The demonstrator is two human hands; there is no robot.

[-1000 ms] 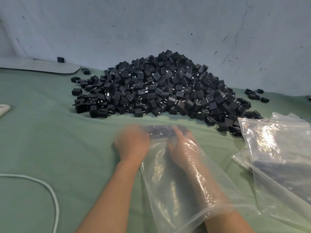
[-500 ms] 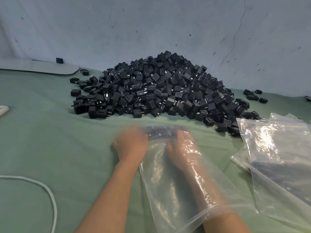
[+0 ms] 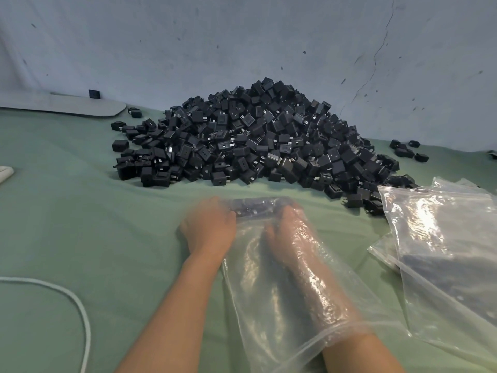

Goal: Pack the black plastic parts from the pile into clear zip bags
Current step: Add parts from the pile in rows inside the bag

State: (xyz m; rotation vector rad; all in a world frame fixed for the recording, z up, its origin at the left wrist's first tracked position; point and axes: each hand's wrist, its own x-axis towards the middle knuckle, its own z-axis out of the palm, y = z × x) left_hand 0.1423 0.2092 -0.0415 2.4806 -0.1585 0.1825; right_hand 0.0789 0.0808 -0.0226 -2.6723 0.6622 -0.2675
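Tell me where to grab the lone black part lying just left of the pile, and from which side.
Pinch the lone black part across its boxy body, coming from above and the left. Its flat faces look graspable; bare green cloth lies on that side, while the pile crowds its right, where a prong seems to stick out.

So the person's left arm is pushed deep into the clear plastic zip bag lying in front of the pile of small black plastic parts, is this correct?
Not quite: in the head view it is the right hand and forearm inside the clear plastic zip bag; the left hand is outside, at its far end. The rest is right.
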